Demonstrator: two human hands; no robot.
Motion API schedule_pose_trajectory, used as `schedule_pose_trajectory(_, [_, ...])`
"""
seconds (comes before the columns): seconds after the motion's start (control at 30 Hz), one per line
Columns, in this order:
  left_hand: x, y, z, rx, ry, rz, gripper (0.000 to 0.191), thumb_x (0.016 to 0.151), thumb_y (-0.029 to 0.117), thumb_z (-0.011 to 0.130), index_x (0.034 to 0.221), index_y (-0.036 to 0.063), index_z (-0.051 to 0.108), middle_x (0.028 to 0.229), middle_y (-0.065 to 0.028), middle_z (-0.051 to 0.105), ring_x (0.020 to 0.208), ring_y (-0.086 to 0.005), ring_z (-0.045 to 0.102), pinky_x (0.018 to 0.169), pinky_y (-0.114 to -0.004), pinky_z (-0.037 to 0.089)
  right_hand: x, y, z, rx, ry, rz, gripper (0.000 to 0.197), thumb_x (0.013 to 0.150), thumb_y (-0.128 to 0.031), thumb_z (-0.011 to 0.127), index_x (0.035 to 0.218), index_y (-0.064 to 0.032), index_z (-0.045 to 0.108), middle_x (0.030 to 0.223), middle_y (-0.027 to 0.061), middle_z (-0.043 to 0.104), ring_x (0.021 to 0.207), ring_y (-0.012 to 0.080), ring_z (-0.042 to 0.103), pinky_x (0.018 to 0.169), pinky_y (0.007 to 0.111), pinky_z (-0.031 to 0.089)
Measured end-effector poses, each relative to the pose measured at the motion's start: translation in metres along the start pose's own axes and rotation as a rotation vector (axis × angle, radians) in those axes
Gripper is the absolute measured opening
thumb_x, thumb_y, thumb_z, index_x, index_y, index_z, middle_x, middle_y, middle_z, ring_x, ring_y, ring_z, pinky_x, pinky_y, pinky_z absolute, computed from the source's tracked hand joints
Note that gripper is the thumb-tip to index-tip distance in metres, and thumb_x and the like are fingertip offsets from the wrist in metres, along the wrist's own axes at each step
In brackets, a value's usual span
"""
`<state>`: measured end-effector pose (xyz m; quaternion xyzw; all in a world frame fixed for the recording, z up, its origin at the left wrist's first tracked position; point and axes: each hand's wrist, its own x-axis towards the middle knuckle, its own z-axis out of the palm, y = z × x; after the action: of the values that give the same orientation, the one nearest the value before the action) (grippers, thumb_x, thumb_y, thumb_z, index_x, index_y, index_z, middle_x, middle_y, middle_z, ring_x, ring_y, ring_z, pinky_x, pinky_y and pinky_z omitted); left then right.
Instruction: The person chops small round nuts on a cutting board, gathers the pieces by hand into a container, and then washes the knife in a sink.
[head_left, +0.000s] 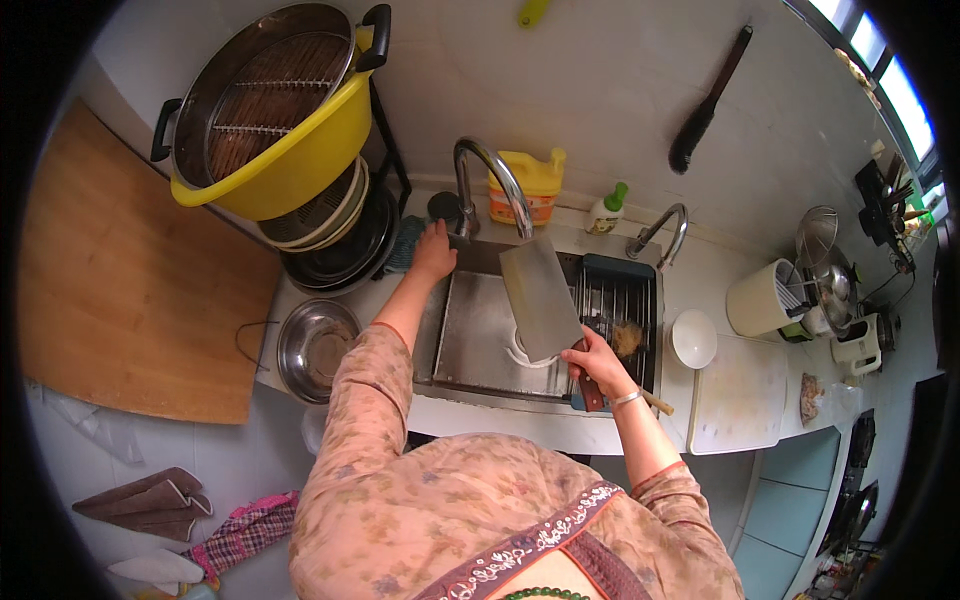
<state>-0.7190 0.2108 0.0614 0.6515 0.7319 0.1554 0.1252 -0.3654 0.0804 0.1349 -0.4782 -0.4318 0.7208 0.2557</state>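
My right hand (598, 365) grips the brown wooden handle of a Chinese cleaver (541, 300). Its broad grey blade tilts up and left above the stainless steel sink (472, 337). At the sink's back left corner, my left hand (435, 253) is by the base of a tall chrome gooseneck faucet (491, 161); whether its fingertips touch the faucet is unclear. Just left of that hand lies a teal cloth (405, 244), with a small dark round container (443, 205) behind. Partly behind the blade, a white ring-shaped object (517, 352) shows in the basin.
Left of the sink are a steel bowl (319, 351) and stacked basins under a yellow tub (300, 169). A drain rack (615, 300) spans the sink's right side. Further right are a white bowl (694, 339) and cutting board (739, 397). A yellow jug (527, 184) and pump bottle (606, 211) stand behind.
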Motion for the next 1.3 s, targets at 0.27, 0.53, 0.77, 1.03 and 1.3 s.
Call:
schedule_pose_trajectory(0.27, [-0.011, -0.001, -0.006, 0.018, 0.050, 0.046, 0.070, 0.076, 0.016, 0.068, 0.133, -0.0063, 0.036, 0.126, -0.0247, 0.045, 0.117, -0.0403, 0.045, 0.098, -0.042, 0.041, 0.015, -0.009, 0.006, -0.043, -0.004, -0.007, 0.030, 0.081, 0.002, 0.062, 0.109, -0.0011, 0.052, 0.068, 0.0010, 0.055, 0.048, 0.0091, 0.049, 0.045, 0.024, 0.040])
schedule_pose_trajectory(0.53, [-0.018, 0.002, -0.002, 0.000, 0.046, 0.041, 0.072, 0.077, 0.017, 0.067, 0.136, -0.0065, 0.034, 0.128, -0.0240, 0.044, 0.119, -0.0396, 0.044, 0.099, -0.042, 0.041, 0.021, -0.013, 0.004, -0.003, -0.020, -0.006, 0.029, 0.080, 0.001, 0.063, 0.107, -0.0012, 0.052, 0.068, 0.0010, 0.056, 0.047, 0.0085, 0.049, 0.045, 0.024, 0.040])
schedule_pose_trajectory(0.77, [-0.021, 0.010, -0.008, -0.043, 0.003, -0.003, 0.067, 0.079, 0.017, 0.065, 0.135, -0.0043, 0.037, 0.136, -0.0248, 0.040, 0.125, -0.0401, 0.040, 0.104, -0.042, 0.035, 0.026, -0.014, 0.004, 0.008, -0.014, -0.018, 0.029, 0.079, 0.002, 0.063, 0.107, -0.0017, 0.052, 0.067, 0.0007, 0.054, 0.047, 0.0088, 0.048, 0.045, 0.024, 0.039])
schedule_pose_trajectory(1.03, [-0.093, 0.128, 0.013, -0.353, 0.132, 0.691, 0.054, 0.083, 0.018, 0.059, 0.133, 0.0034, 0.046, 0.146, -0.0150, 0.034, 0.137, -0.0339, 0.029, 0.111, -0.048, 0.022, 0.051, -0.007, 0.007, 0.003, -0.052, -0.062, 0.033, 0.081, 0.000, 0.063, 0.111, -0.0016, 0.050, 0.070, 0.0019, 0.054, 0.051, 0.0103, 0.049, 0.046, 0.025, 0.040])
schedule_pose_trajectory(1.3, [-0.078, 0.143, 0.006, -0.040, -0.019, 0.775, 0.074, 0.083, 0.048, 0.055, 0.144, 0.0113, 0.034, 0.154, -0.0067, 0.022, 0.143, -0.0298, 0.016, 0.113, -0.055, 0.009, 0.069, 0.000, 0.006, -0.110, -0.039, -0.101, 0.035, 0.077, 0.000, 0.066, 0.110, -0.0016, 0.052, 0.073, 0.0030, 0.057, 0.052, 0.0105, 0.051, 0.046, 0.023, 0.041])
